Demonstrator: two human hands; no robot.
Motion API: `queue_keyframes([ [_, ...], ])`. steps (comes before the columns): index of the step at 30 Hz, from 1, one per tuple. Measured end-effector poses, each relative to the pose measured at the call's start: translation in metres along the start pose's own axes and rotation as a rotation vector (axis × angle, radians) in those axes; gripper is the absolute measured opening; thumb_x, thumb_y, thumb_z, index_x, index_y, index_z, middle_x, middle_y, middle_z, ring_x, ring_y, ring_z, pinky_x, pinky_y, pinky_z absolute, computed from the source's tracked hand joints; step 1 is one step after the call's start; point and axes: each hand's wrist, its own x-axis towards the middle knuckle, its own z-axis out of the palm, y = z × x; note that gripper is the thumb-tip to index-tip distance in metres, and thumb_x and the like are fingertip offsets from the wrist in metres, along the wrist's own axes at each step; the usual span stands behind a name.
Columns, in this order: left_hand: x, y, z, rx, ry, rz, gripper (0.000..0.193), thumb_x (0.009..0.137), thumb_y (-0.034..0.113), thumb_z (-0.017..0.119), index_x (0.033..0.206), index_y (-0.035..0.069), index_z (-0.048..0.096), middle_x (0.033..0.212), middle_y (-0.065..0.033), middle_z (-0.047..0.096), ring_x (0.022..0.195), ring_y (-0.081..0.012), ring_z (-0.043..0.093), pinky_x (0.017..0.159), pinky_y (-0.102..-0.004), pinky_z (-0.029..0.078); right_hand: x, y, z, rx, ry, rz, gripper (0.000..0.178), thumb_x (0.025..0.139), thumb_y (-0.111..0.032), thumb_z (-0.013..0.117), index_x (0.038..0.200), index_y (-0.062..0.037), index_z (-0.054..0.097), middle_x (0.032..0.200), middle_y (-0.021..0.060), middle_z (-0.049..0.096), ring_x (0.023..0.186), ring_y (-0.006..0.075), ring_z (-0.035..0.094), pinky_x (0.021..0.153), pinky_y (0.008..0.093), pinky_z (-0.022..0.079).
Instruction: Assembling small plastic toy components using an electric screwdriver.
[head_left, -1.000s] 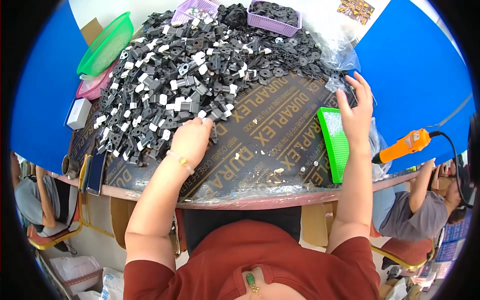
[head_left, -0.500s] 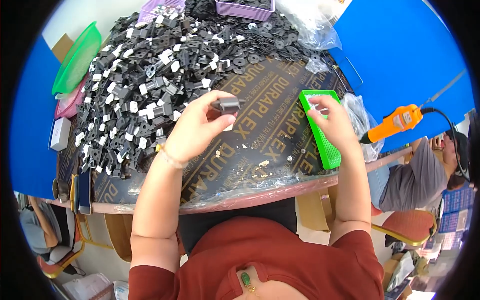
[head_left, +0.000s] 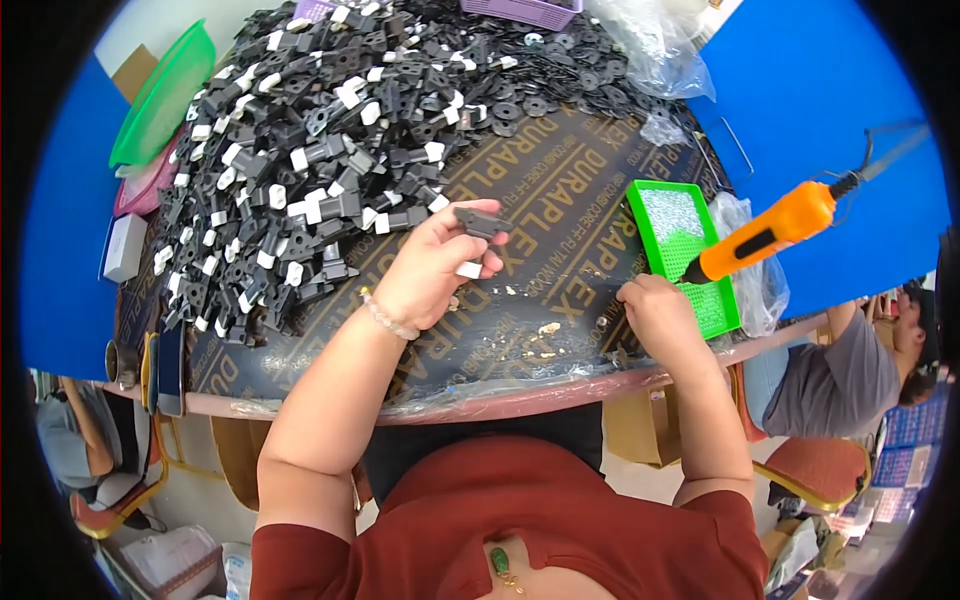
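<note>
My left hand (head_left: 425, 275) grips a black plastic part with a white end piece (head_left: 480, 222) between thumb and fingers, above the middle of the table. Its flat side with holes shows. Beside the near left corner of a green tray (head_left: 640, 205), my right hand (head_left: 660, 318) is closed with fingertips pinched; anything between them is too small to make out. Small silvery pieces (head_left: 670, 212) lie in the tray's far half. An orange electric screwdriver (head_left: 770, 235) hangs over the tray, its dark tip just beyond my right hand.
A large heap of black and white plastic parts (head_left: 300, 160) covers the table's left; black discs (head_left: 560, 70) lie behind. Clear plastic bags (head_left: 765, 290) sit beside the tray. A green basket (head_left: 165, 95) and white box (head_left: 124, 248) stand far left. Another person (head_left: 830, 370) sits at right.
My right hand has moved from over the tray toward its near left side, and its fingers have closed. My left hand has turned the black part. The screwdriver's tip now sits lower and farther left.
</note>
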Motion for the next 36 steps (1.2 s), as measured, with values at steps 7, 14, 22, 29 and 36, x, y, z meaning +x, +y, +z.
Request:
queue_keyframes([
  [7, 0.003, -0.001, -0.004, -0.258, -0.106, -0.064, 0.049, 0.095, 0.018, 0.040, 0.141, 0.002, 0.041, 0.110, -0.0135, 0.060, 0.086, -0.0173, 0.059, 0.083, -0.0316, 0.050, 0.014, -0.006, 0.001, 0.143, 0.101, -0.001, 0.008, 0.075, -0.002, 0.066, 0.082, -0.0048, 0.063, 0.077, 0.0110, 0.058, 0.078, 0.0318, 0.060, 0.070, 0.0409, 0.050],
  [14, 0.003, 0.001, -0.002, -0.174, 0.014, -0.023, 0.050, 0.091, 0.008, 0.061, 0.137, 0.001, 0.043, 0.108, -0.0123, 0.059, 0.093, -0.0189, 0.061, 0.085, -0.0332, 0.051, 0.008, -0.026, -0.019, 0.258, -0.156, 0.035, 0.008, 0.072, -0.008, 0.072, 0.071, -0.0041, 0.065, 0.075, 0.0107, 0.060, 0.076, 0.0313, 0.062, 0.069, 0.0402, 0.051],
  [22, 0.001, -0.009, 0.013, -0.026, 0.080, 0.071, 0.059, 0.082, -0.005, 0.069, 0.134, 0.001, 0.041, 0.110, -0.0118, 0.059, 0.101, -0.0214, 0.063, 0.090, -0.0303, 0.050, 0.039, -0.034, -0.016, 0.478, 0.136, 0.021, 0.006, 0.075, -0.005, 0.070, 0.076, -0.0028, 0.064, 0.074, 0.0099, 0.059, 0.069, 0.0256, 0.060, 0.063, 0.0352, 0.049],
  [29, 0.010, -0.018, 0.001, 0.246, 0.192, 0.182, 0.051, 0.080, -0.010, 0.066, 0.124, 0.002, 0.043, 0.110, -0.0124, 0.059, 0.100, -0.0207, 0.066, 0.085, -0.0274, 0.053, 0.123, -0.072, -0.044, 0.729, 0.061, -0.050, 0.008, 0.079, -0.004, 0.070, 0.082, 0.0014, 0.065, 0.084, 0.0048, 0.057, 0.073, 0.0129, 0.058, 0.066, 0.0261, 0.047],
  [36, 0.015, -0.021, -0.007, 0.281, 0.203, 0.182, 0.049, 0.080, -0.008, 0.068, 0.123, 0.002, 0.045, 0.109, -0.0111, 0.060, 0.094, -0.0152, 0.065, 0.075, -0.0241, 0.053, 0.146, -0.080, -0.019, 0.516, 0.052, -0.112, 0.010, 0.080, -0.006, 0.069, 0.086, 0.0011, 0.066, 0.085, 0.0077, 0.059, 0.075, 0.0164, 0.061, 0.068, 0.0295, 0.049],
])
